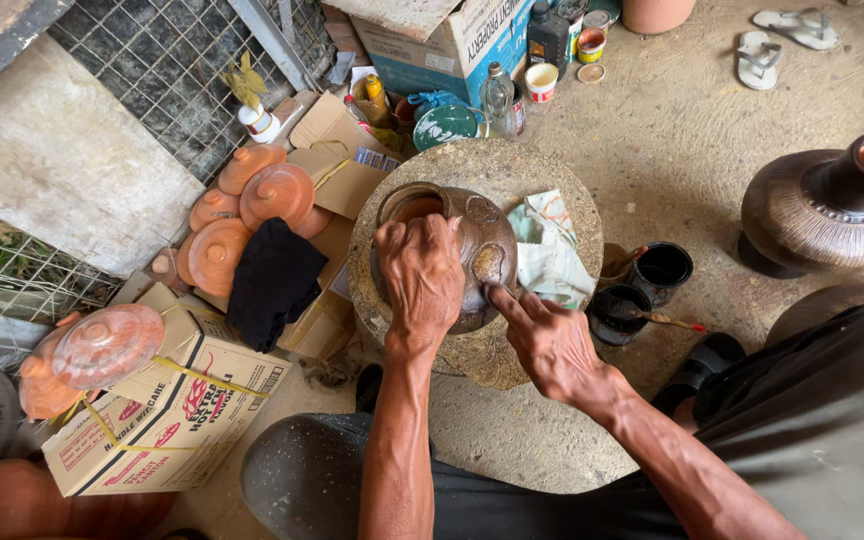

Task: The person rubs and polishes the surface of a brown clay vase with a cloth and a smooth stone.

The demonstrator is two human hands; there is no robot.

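Working hands: left hand (420,275) lies spread over the shoulder of a small dark clay pot (472,250), palm down, steadying it; right hand (552,345) has its fingers curled in and the forefinger pressed to the pot's side, pinching nothing.

Pot's place: it sits on a round stone slab (512,165), near the middle, just beside a crumpled pale cloth (550,255).

Doing it well: judged from the pose, the steadying palm should bear down evenly so the pot cannot roll, while the fingertip works in light, short strokes to keep the dark coat unbroken.

Surfaces: pot is rounded, with a dull brown-black sheen and an orange clay mouth; slab is rough, pitted and grey.

Right of the slab: two black cups (642,285) stand on the floor, a thin brush (667,320) resting across the nearer one.

Left of the slab: unglazed terracotta lids (252,200), domed with knobs, are stacked by a black rag (272,280) on flattened cardboard (337,150); a strapped carton (162,410) carries more lids.

Far right: a large ribbed dark jar (822,205) stands well apart.

Far edge: bottles and small paint tubs (542,80) cluster by a box; pale sandals (777,40) lie on the bare concrete floor (672,130).
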